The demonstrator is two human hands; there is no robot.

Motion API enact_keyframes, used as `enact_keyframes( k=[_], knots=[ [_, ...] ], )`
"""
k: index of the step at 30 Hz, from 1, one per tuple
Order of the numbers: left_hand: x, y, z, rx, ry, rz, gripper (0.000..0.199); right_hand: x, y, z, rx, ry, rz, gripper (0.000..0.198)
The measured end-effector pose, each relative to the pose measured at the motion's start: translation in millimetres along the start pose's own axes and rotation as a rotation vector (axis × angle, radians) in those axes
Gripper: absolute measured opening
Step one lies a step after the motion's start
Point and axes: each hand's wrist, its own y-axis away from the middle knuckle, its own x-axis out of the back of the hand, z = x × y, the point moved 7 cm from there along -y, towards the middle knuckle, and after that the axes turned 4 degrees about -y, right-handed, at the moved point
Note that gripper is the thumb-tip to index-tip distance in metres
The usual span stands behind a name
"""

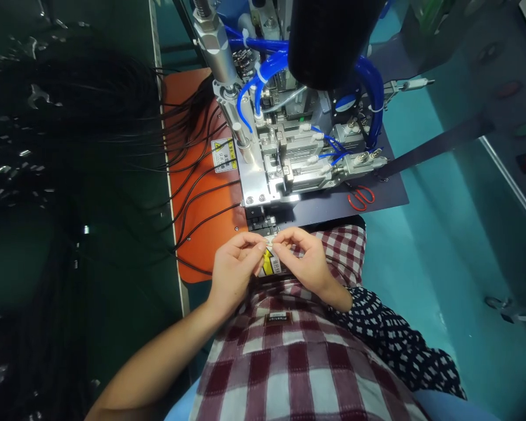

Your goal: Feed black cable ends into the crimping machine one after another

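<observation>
My left hand and my right hand meet fingertip to fingertip near my lap, at the front end of a metal machine. Each hand pinches with thumb and forefinger. A tiny pale piece shows between the fingertips, too small to name. Right below the fingers is a yellow and white warning label, partly covered by them. Just beyond the hands lies the machine's small dark track.
Black cables cross an orange board on the left, coming from a dark heap. Red-handled scissors lie on the grey base plate. Blue air hoses and a black cylinder rise above the machine.
</observation>
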Motion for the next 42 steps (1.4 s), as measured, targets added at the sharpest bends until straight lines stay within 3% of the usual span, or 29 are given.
enact_keyframes(
  k=[10,14,20,42],
  knots=[
    [-1,3,6,0.000,-0.066,-0.053,0.010,-12,8,-10,0.081,0.148,-0.015,0.016],
    [1,2,5,0.014,-0.046,-0.037,0.011,-12,8,-13,0.104,0.224,-0.035,0.011],
    [0,3,1,0.020,-0.014,-0.067,0.012,1,3,-12,0.061,0.142,0.018,0.004],
    [1,5,-3,-0.007,-0.033,-0.011,0.014,-5,2,-2,0.039,0.009,0.062,0.005]
  ],
)
